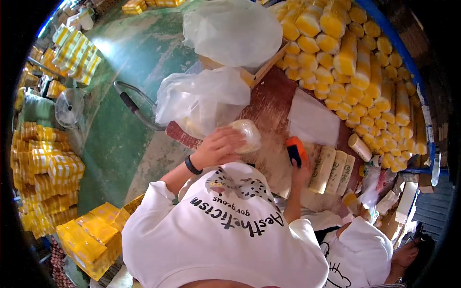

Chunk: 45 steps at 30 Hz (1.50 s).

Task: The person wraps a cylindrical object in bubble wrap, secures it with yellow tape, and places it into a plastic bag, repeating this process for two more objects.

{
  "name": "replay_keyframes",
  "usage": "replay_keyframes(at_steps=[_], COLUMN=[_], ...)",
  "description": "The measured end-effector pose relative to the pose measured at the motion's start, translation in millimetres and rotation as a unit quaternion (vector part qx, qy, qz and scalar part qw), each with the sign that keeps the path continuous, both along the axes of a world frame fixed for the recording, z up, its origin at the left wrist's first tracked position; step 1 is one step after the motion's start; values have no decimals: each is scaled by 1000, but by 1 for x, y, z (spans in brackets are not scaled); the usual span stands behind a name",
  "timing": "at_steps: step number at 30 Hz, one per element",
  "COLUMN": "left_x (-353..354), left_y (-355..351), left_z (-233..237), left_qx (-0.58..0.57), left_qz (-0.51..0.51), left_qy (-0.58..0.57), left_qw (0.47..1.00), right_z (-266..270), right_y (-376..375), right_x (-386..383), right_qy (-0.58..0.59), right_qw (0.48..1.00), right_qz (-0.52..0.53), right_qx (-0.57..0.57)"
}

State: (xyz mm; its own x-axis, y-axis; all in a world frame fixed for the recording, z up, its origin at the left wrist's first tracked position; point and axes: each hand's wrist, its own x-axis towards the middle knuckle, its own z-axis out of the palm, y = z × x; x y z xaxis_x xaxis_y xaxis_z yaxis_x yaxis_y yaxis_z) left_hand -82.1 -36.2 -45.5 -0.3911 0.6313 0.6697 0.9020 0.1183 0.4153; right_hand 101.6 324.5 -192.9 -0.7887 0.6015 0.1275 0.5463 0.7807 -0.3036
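My left hand [222,145], with a black band at the wrist, is closed around the side of a pale round bundle in clear wrap [249,136], just above the worn table [269,108]. On the other side, my right hand [300,174] grips an orange-and-black handheld tool [297,150]; its working end is too unclear to name. Beside that hand lie several long cream-coloured blocks [322,170] with green writing on them. A white sheet [313,118] rests flat on the table beyond the tool.
Clear plastic bags [201,98] fill the far left of the table. Yellow-ended rolls [355,77] are piled high at right, with a loose roll [359,147] before them. Another person [360,249] sits close at my right. Yellow taped boxes [93,235] and a fan [69,107] stand left.
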Motion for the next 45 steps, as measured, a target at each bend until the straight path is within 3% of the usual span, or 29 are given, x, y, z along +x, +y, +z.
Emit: replay_keyframes(at_steps=[4,8,10,13,17,20,22,26,32,33,36,39,40,42,45], left_x=[-16,-35,-37,-38,-28,-21,-24,-19,-15,-17,-19,-37,-49,-66,-38], left_y=[-1,11,15,16,24,15,5,2,-2,-3,-12,-24,-27,-45,-34], left_z=[2,19,57,103,110,113,114,118,127,125,136,148,152,174,188], left_qx=[50,160,136,47,76,85,71,69,141,208,269,332,412,467,350], left_qz=[60,74,-26,-157,-190,-131,-159,-184,-62,-87,-76,10,140,138,81], left_qy=[-144,-218,-198,-95,-7,-64,-174,-288,-337,-368,-432,-334,-315,-219,-45], left_qw=[986,960,970,982,979,986,969,937,929,902,858,882,843,846,932], right_z=[79,113,124,160,175,178,180,198,204,223,237,217,210,210,214], right_y=[-55,-70,-76,-83,-97,-97,-104,-118,-130,-136,-133,-118,-114,-110,-116], right_x=[-40,-60,-66,-78,-94,-96,-97,-97,-97,-94,-84,-73,-68,-58,-58], right_qy=[233,324,354,335,310,263,257,205,205,208,212,215,215,163,130], right_qw=[968,922,895,857,864,849,842,861,847,843,841,861,870,896,920], right_qz=[94,214,271,380,395,456,475,464,475,480,475,437,419,365,221], right_qx=[-13,-11,-15,91,20,31,12,-22,-120,-124,-146,-148,-146,-194,-296])
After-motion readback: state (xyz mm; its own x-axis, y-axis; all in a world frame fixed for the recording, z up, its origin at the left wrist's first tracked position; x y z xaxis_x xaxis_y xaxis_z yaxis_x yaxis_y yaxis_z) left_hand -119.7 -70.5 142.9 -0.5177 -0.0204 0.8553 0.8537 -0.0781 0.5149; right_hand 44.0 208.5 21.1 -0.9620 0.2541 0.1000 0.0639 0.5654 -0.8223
